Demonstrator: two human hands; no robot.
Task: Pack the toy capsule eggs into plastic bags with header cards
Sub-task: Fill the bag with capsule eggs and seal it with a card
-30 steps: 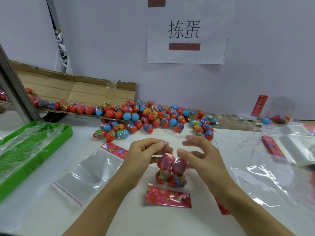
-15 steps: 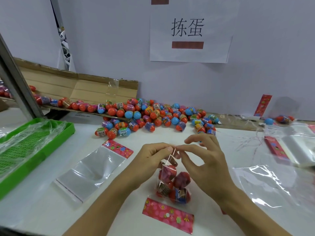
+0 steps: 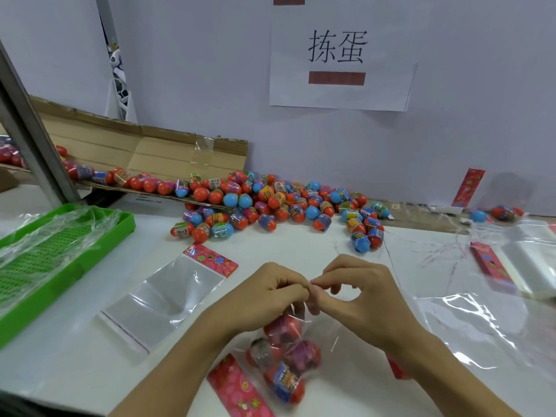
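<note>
Four capsule eggs [image 3: 284, 356] sit bunched inside a clear plastic bag [image 3: 316, 335] near the front edge of the bench [image 3: 301, 245], and both hands meet just above them. The left hand [image 3: 267, 291] and the right hand [image 3: 365, 291] each pinch the gathered mouth of the bag between thumb and fingertips, the two pinches touching one another directly over the topmost egg. The bag hangs down from that point, its filled part blurred, resting on or barely off the bench; which of the two I cannot tell.

By my reading the step in hand is closing this filled bag: the neck is being drawn together or twisted shut. The next move would call for the red flowered header card [image 3: 237, 389], which lies flat just beside the bag on its left, at the very front edge, to be brought up and fixed over the closed mouth without letting the neck spring open.

An empty bag with its card already attached [image 3: 168, 296] lies flat left of the hands, between them and the green tray [image 3: 60, 260] at the left edge. The loose pile of eggs [image 3: 270, 203] spreads along the back edge, well apart from the hands, beside a flattened cardboard box [image 3: 144, 152]. More clear bags [image 3: 529, 260] lie toward the right edge.
</note>
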